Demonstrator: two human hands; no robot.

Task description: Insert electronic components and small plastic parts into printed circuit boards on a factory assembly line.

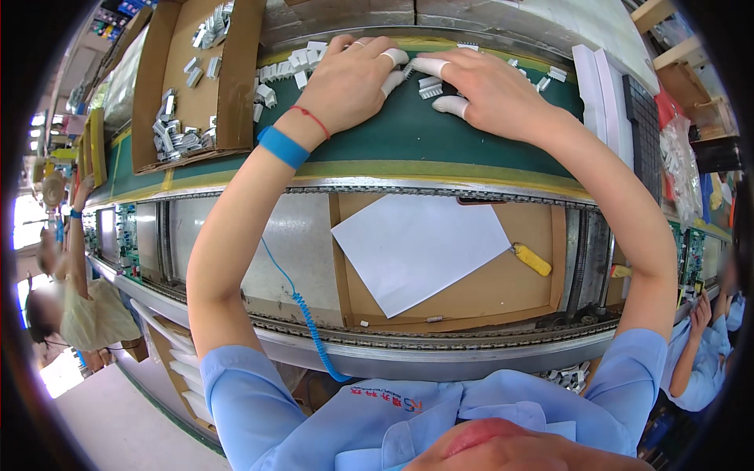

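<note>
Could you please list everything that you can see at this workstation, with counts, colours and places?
small plastic connectors: many, white, loose on the green mat by the hands
green mat: one, far side of the bench
cardboard box: one, brown, far left, holding more white parts
sheet of paper: one, white, on the cardboard tray in the middle
cardboard tray: one, brown
yellow tool: one, right of the paper
coiled cord: one, blue, hanging below the left wrist
wristband: one, blue, left wrist
left hand: on the connectors
right hand: white finger covers, on the connectors
</note>
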